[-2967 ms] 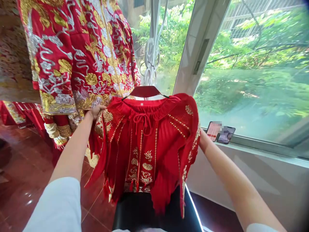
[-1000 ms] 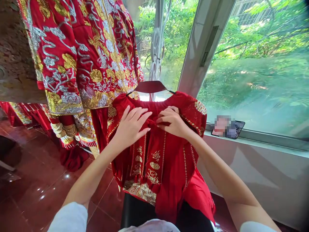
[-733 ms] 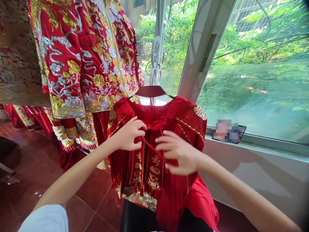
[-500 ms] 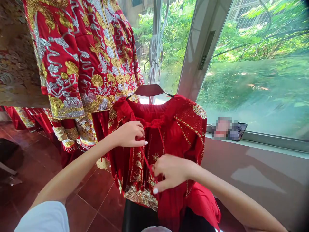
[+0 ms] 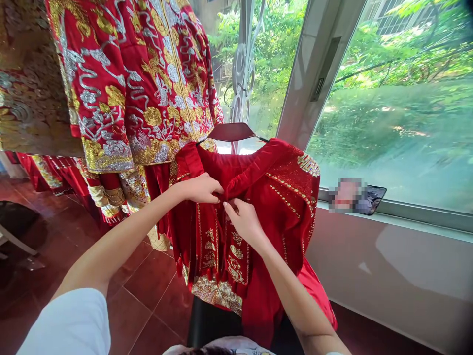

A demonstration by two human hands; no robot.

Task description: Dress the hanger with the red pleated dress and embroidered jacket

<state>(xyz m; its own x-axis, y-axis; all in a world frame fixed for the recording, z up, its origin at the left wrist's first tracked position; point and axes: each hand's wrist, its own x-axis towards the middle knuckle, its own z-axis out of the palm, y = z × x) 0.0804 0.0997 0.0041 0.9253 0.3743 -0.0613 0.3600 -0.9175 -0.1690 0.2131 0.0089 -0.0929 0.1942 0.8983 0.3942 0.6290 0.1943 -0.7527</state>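
Your left hand (image 5: 205,188) is nearly closed, fingers curled and bunched with the thumb at the front of the red garment (image 5: 273,222), pinching it at the gathered neckline. Your right hand (image 5: 244,217) comes up from below, thumb and forefinger drawn close in a narrow grip on the same spot; whether each grip has the band's edge or a cord, you cannot tell, as your fingers cover it. The two grips sit just beside each other, nearly touching.

The garment hangs from a dark red hanger (image 5: 232,131) directly in front of you, its collar opening just above and beyond your fingertips, its gold-embroidered panels falling below them. Its lower part hangs over a black seat (image 5: 210,323). To your left hangs an embroidered jacket (image 5: 148,98), near the garment.
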